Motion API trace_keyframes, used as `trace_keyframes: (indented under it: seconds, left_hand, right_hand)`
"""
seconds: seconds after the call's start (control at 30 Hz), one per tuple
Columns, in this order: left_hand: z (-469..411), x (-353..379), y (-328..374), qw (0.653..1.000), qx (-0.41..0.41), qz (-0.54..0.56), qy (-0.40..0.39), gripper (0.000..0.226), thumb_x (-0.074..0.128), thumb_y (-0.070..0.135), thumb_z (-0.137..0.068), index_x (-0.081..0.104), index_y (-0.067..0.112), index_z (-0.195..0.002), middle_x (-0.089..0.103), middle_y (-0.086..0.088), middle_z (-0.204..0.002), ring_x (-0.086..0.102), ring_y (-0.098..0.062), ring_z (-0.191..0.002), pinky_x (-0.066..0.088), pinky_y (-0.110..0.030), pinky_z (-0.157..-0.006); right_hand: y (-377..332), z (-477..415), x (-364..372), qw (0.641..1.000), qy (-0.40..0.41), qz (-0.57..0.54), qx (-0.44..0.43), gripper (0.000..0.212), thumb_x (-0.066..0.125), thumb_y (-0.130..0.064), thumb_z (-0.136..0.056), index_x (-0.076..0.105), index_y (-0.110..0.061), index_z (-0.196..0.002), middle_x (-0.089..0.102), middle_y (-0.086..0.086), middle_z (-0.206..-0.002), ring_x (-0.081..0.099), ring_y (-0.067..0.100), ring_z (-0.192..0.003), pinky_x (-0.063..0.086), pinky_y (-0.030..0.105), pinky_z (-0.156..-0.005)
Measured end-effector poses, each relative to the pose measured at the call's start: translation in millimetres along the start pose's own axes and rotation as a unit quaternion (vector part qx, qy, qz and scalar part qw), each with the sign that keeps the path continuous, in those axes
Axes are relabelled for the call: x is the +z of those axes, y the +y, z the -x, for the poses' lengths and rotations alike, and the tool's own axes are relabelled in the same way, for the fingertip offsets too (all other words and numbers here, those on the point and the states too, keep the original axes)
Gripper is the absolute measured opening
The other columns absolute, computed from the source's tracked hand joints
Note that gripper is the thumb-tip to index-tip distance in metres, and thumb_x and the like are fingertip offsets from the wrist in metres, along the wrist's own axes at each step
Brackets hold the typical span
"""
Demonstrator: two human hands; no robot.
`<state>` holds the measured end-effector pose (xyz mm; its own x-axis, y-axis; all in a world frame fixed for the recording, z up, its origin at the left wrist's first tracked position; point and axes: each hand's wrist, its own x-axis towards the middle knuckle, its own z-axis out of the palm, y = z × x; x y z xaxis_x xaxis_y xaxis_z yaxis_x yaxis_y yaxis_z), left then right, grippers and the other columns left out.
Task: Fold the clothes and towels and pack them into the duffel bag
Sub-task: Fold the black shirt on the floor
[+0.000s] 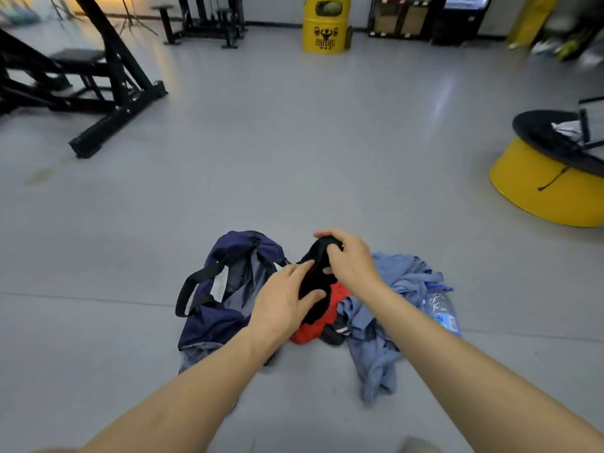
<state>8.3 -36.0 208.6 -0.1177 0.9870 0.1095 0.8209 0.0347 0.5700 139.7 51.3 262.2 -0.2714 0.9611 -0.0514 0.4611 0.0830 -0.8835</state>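
Note:
A navy duffel bag lies open on the grey floor, its black strap and a white label showing. To its right both hands hold a black garment above the pile. My right hand grips its top end with curled fingers. My left hand holds its lower part between thumb and fingers. Under the black piece lies a red garment. A crumpled light blue cloth spreads to the right of it.
A plastic water bottle lies at the right edge of the blue cloth. Black gym frames stand at the far left. A yellow barrel stands at the back, and a yellow-based round stand at the right.

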Motion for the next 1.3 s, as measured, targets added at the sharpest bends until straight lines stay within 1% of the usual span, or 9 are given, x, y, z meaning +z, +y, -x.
trace_keyframes:
  seconds: [0.3,0.47,0.57,0.63,0.83,1.0,1.13,1.23,1.3]
  left_hand:
    - [26.9,-55.0,48.9,0.993,-0.018,0.044,0.109,0.01,0.057,0.032,-0.095,0.06,0.028,-0.104,0.069,0.006,-0.087,0.065,-0.021,-0.083,0.051,-0.042,-0.074]
    - [38.9,-80.8,45.9,0.995,-0.004,0.058,0.086,0.011,0.055,0.029,-0.1,0.064,0.024,-0.104,0.069,0.008,-0.091,0.064,-0.018,-0.088,0.05,-0.039,-0.078]
    - [45.6,-91.4,44.3,0.996,0.011,0.059,0.07,0.014,0.053,0.026,-0.1,0.065,0.028,-0.107,0.07,0.011,-0.093,0.064,-0.015,-0.091,0.052,-0.041,-0.083]
    - [49.9,-97.4,46.9,0.997,0.029,0.05,0.059,0.022,0.051,0.023,-0.102,0.065,0.029,-0.116,0.07,0.011,-0.102,0.063,-0.014,-0.099,0.051,-0.041,-0.088]
    - [57.7,-111.5,48.9,0.997,0.073,-0.016,0.022,0.031,0.048,0.023,-0.104,0.063,0.036,-0.128,0.066,0.012,-0.11,0.06,-0.012,-0.107,0.05,-0.038,-0.089]
    - [57.4,-115.0,47.4,0.992,0.108,-0.06,-0.011,0.031,0.051,0.023,-0.102,0.063,0.038,-0.126,0.066,0.011,-0.11,0.062,-0.012,-0.105,0.051,-0.038,-0.087]
    - [58.5,-114.7,48.5,0.991,0.115,-0.063,-0.007,0.03,0.051,0.021,-0.101,0.065,0.034,-0.124,0.068,0.013,-0.114,0.062,-0.011,-0.108,0.05,-0.036,-0.089]
    - [57.7,-118.4,42.9,0.994,0.097,-0.053,-0.003,0.028,0.047,0.029,-0.1,0.063,0.037,-0.121,0.068,0.019,-0.116,0.06,-0.004,-0.111,0.049,-0.032,-0.093]
    - [59.1,-120.6,37.6,0.993,0.1,-0.064,-0.011,0.028,0.045,0.037,-0.097,0.061,0.038,-0.12,0.068,0.02,-0.114,0.06,-0.004,-0.108,0.05,-0.034,-0.091]
  right_hand:
    - [-88.1,41.8,-63.5,0.969,0.008,-0.246,-0.013,0.022,0.051,0.002,-0.093,0.068,-0.01,-0.091,0.052,0.008,-0.095,0.056,0.018,-0.088,0.061,0.031,-0.07]
    - [-68.8,58.2,-78.4,0.994,-0.056,-0.071,-0.065,0.034,0.055,-0.006,-0.092,0.072,-0.033,-0.105,0.061,-0.002,-0.106,0.063,0.015,-0.09,0.062,0.034,-0.075]
    - [-51.2,69.4,-78.8,0.992,-0.062,0.059,-0.092,0.025,0.071,-0.048,-0.078,0.067,-0.05,-0.102,0.057,-0.005,-0.111,0.064,0.016,-0.101,0.057,0.037,-0.088]
    - [-42.4,76.5,-80.2,0.982,-0.074,0.139,-0.109,0.044,0.072,-0.066,-0.065,0.064,-0.047,-0.104,0.055,-0.01,-0.109,0.058,0.009,-0.103,0.047,0.029,-0.092]
    - [-41.0,95.0,-83.7,0.929,-0.084,0.336,-0.132,0.036,0.072,-0.048,-0.085,0.056,-0.029,-0.111,0.044,-0.01,-0.119,0.056,0.021,-0.098,0.045,0.033,-0.077]
    - [-48.0,110.4,-65.8,0.895,-0.152,0.374,-0.19,0.086,0.073,-0.045,-0.083,0.025,-0.037,-0.155,0.021,-0.001,-0.164,0.025,0.022,-0.146,0.029,0.038,-0.116]
    - [-42.6,114.4,-47.1,0.909,-0.122,0.332,-0.222,0.047,0.071,-0.041,-0.085,0.059,-0.027,-0.128,0.062,-0.002,-0.124,0.051,0.021,-0.121,0.041,0.038,-0.101]
    - [-37.0,120.2,-45.9,0.916,-0.101,0.322,-0.215,0.023,0.065,-0.041,-0.089,0.064,-0.019,-0.096,0.062,-0.002,-0.088,0.054,0.021,-0.091,0.045,0.04,-0.08]
    - [-33.7,124.4,-47.5,0.924,-0.085,0.313,-0.2,0.022,0.058,-0.042,-0.092,0.062,-0.02,-0.097,0.065,0.0,-0.086,0.057,0.024,-0.084,0.048,0.043,-0.077]
